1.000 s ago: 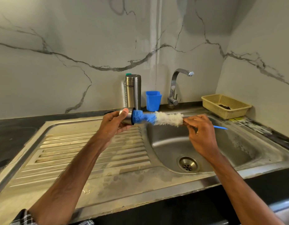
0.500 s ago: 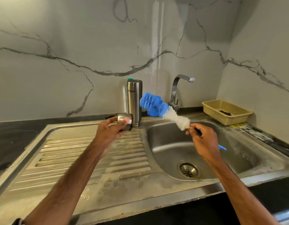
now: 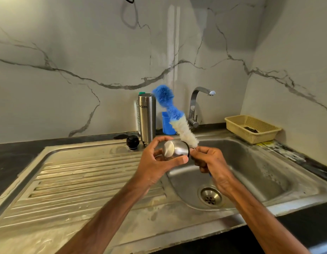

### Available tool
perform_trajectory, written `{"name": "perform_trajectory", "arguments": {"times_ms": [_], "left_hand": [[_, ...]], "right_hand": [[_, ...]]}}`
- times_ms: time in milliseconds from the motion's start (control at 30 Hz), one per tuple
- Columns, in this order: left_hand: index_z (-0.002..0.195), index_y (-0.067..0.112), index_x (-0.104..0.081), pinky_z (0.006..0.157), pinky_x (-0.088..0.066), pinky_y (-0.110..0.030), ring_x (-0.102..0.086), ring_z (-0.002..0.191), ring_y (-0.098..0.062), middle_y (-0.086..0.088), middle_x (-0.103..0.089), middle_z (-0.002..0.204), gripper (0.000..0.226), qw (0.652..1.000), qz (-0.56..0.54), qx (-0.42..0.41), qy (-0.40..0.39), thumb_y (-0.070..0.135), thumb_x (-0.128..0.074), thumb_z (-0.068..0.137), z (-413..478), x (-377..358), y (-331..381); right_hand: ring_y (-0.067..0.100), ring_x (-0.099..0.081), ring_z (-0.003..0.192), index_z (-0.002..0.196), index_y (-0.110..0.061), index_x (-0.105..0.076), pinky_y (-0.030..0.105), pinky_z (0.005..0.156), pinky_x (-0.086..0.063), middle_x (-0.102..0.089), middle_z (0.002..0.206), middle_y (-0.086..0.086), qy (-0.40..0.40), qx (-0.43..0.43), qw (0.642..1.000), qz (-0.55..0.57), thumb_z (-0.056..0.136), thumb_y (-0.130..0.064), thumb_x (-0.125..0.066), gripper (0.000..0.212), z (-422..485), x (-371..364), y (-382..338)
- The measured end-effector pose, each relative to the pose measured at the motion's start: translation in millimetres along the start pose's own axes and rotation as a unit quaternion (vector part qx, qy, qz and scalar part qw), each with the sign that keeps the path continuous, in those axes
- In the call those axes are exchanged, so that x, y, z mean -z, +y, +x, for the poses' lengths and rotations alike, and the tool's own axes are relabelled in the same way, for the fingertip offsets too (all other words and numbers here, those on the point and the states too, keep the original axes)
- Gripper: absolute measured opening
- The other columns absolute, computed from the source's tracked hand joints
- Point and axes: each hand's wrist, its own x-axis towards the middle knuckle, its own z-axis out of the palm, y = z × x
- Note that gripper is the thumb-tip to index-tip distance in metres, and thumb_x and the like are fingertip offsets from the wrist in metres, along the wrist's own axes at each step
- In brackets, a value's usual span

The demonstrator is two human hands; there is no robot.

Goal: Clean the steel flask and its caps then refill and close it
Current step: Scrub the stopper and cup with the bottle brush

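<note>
My hands, apart half a second ago, now meet. My left hand (image 3: 155,163) wraps fingers and thumb round the steel cap (image 3: 174,150), closed end toward me. My right hand (image 3: 212,163) grips the bottle brush (image 3: 184,131), tilted steeper than before, bristles up. Beyond my left hand the steel flask (image 3: 146,118) stands upright, a black inner cap (image 3: 132,142) beside it. Far right of my right hand, a yellow basket (image 3: 238,130) holds something dark.

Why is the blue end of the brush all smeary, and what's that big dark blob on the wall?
Head view: the brush is smeared at its blue end, likely motion blur, though the steel flask beside it is sharp; head view: the blob is a soft shadow; head view: glare on the flat end of the steel cap.
</note>
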Motion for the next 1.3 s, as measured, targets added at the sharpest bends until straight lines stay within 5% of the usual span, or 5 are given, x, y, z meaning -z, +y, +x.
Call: {"name": "perform_trajectory", "arguments": {"times_ms": [267, 567, 767, 967, 1300], "left_hand": [[0.122, 0.032, -0.068, 0.079, -0.058, -0.021, -0.072, 0.098, -0.009, 0.005, -0.072, 0.113, 0.066, 0.998, 0.047, -0.031, -0.009, 0.023, -0.096, 0.063, 0, 2, 1], [0.101, 0.006, -0.078, 0.08, -0.062, -0.028, -0.072, 0.087, -0.019, -0.014, -0.073, 0.098, 0.021, 0.936, -0.265, 0.188, -0.136, 0.021, -0.067, 0.091, 6, 19, 4], [0.105, 0.007, -0.076, 0.086, -0.058, -0.03, -0.072, 0.093, -0.016, -0.012, -0.076, 0.107, 0.027, 0.945, -0.265, 0.168, -0.095, 0.015, -0.074, 0.079, 13, 24, 3], [0.11, 0.002, -0.071, 0.091, -0.06, -0.03, -0.074, 0.101, -0.023, -0.018, -0.074, 0.113, 0.033, 0.96, -0.236, 0.141, -0.054, 0.013, -0.073, 0.079, 19, 43, -5], [0.128, 0.002, -0.063, 0.089, -0.059, -0.026, -0.072, 0.106, -0.021, -0.013, -0.075, 0.115, 0.036, 0.983, -0.158, 0.09, -0.024, 0.008, -0.068, 0.093, 21, 42, -8]], "right_hand": [[0.009, -0.022, 0.055, 0.083, -0.009, -0.076, 0.027, 0.051, -0.013, -0.04, 0.062, -0.003, -0.068, -0.037, 0.995, 0.067, 0.089, -0.023, -0.07, 0.017, -2, -5, -3], [0.007, -0.023, 0.058, 0.092, -0.014, -0.061, 0.02, 0.047, -0.018, -0.035, 0.07, -0.004, -0.067, -0.08, 0.977, 0.188, 0.091, -0.019, -0.06, 0.005, -1, 2, -6], [0.008, -0.023, 0.052, 0.075, -0.014, -0.058, 0.024, 0.047, -0.01, -0.037, 0.067, -0.001, -0.041, -0.098, 0.989, 0.1, 0.098, -0.015, -0.046, 0.026, 4, -4, -2], [0.006, -0.03, 0.048, 0.108, -0.018, -0.069, 0.02, 0.041, -0.024, -0.04, 0.06, -0.006, -0.022, -0.05, 0.998, -0.016, 0.108, -0.029, -0.039, 0.033, -2, -1, -2], [0.005, -0.027, 0.038, 0.073, -0.007, -0.063, 0.017, 0.038, -0.023, -0.036, 0.046, -0.007, -0.036, 0.021, 0.991, -0.131, 0.106, -0.031, -0.043, 0.045, -15, -21, -1]]}}
